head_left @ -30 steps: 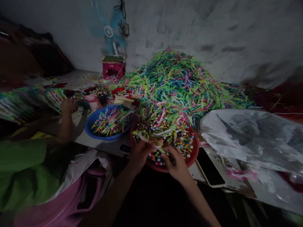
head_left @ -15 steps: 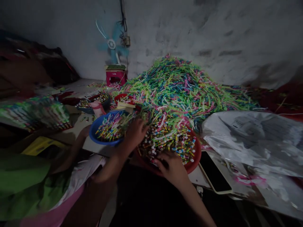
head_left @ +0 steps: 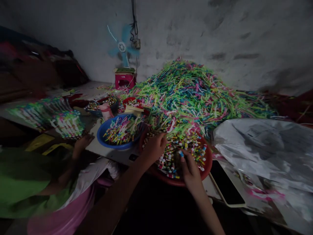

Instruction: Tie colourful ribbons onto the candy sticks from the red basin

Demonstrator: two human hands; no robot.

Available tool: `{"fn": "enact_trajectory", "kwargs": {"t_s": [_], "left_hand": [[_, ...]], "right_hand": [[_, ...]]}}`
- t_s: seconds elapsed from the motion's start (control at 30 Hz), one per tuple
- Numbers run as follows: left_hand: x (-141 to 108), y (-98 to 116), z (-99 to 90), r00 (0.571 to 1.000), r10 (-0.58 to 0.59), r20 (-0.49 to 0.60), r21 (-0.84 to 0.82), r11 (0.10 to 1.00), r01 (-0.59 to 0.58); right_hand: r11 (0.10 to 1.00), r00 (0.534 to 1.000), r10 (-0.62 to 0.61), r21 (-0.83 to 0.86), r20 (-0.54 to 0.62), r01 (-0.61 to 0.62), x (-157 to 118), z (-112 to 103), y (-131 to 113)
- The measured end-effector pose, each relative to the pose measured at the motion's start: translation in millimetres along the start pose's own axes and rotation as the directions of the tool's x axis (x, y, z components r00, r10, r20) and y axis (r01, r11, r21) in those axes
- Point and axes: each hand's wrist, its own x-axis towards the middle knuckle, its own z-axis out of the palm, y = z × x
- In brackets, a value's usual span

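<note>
Piece [head_left: 181, 153] in blue and white sits pinched in our right hand [head_left: 191, 168], above the red bowl [head_left: 208, 162] at lower centre; what our left hand [head_left: 156, 146] grips, we cannot tell; we should pinch lightly

- Head view: one camera on the wearer's head, facing forward and down, wide field.
- Close range: left hand [head_left: 156, 147] and right hand [head_left: 190, 164], seen from behind and above, over the red basin [head_left: 208, 161], lower middle of frame.
- Mid-range: heap of strips [head_left: 193, 89], centre to right.
- Farthest: wall [head_left: 186, 29], top of frame, near square-on, fan [head_left: 121, 46] left of centre.
- Edges: green shirt [head_left: 22, 182] left, plastic bag [head_left: 264, 143] right.
</note>
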Motion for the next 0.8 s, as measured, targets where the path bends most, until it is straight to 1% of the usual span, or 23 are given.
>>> {"fn": "enact_trajectory", "kwargs": {"t_s": [0.07, 0.1, 0.17, 0.2, 0.27, 0.37, 0.47, 0.53, 0.6, 0.8], "left_hand": [[-7.3, -1.7, -10.1, 0.998, -0.057, 0.035, -0.207, 0.976, 0.063], [-10.4, -3.4, -13.1, 0.993, -0.1, 0.066, -0.321, 0.94, 0.116], [-15.0, -8.0, -14.3, 0.977, -0.181, 0.113, -0.497, 0.841, 0.214], [-16.5, -10.4, -12.4, 0.972, -0.202, 0.118, -0.541, 0.808, 0.234], [-18.4, -14.3, -4.8, 0.974, -0.205, 0.097, -0.614, 0.758, 0.221], [-20.7, -15.5, 9.9, 0.973, -0.218, 0.076, -0.724, 0.659, 0.204], [-23.3, -12.8, 20.2, 0.95, -0.297, 0.097, -0.794, 0.552, 0.254], [-24.8, -11.2, 23.1, 0.931, -0.344, 0.125, -0.808, 0.508, 0.297], [-25.7, -10.7, 23.6, 0.921, -0.364, 0.14, -0.812, 0.49, 0.317], [-26.5, -11.3, 23.3, 0.924, -0.366, 0.113, -0.832, 0.474, 0.29]], "right_hand": [[0.999, 0.999, 0.037, 0.021, -0.035, -0.036, -0.4, -2.2, 1.9], [0.998, 0.998, 0.051, 0.025, -0.033, -0.05, -0.7, -3.1, 1.3], [0.998, 0.998, 0.055, 0.012, 0.02, -0.055, -1.0, -4.1, -3.0], [0.999, 0.997, 0.047, -0.004, 0.054, -0.046, -1.0, -4.1, -6.1], [0.999, 0.995, 0.023, -0.046, 0.101, -0.019, -1.0, -2.9, -12.7], [0.996, 0.994, 0.0, -0.086, 0.11, 0.01, -1.6, 0.0, -19.6], [0.994, 0.992, -0.004, -0.107, 0.126, 0.018, -2.8, 2.8, -21.0], [0.989, 0.992, -0.008, -0.145, 0.123, 0.026, -3.3, 4.2, -19.9], [0.984, 0.993, -0.011, -0.174, 0.117, 0.032, -3.4, 5.1, -18.8], [0.98, 0.99, -0.006, -0.195, 0.143, 0.034, -4.4, 4.2, -21.6]]}}
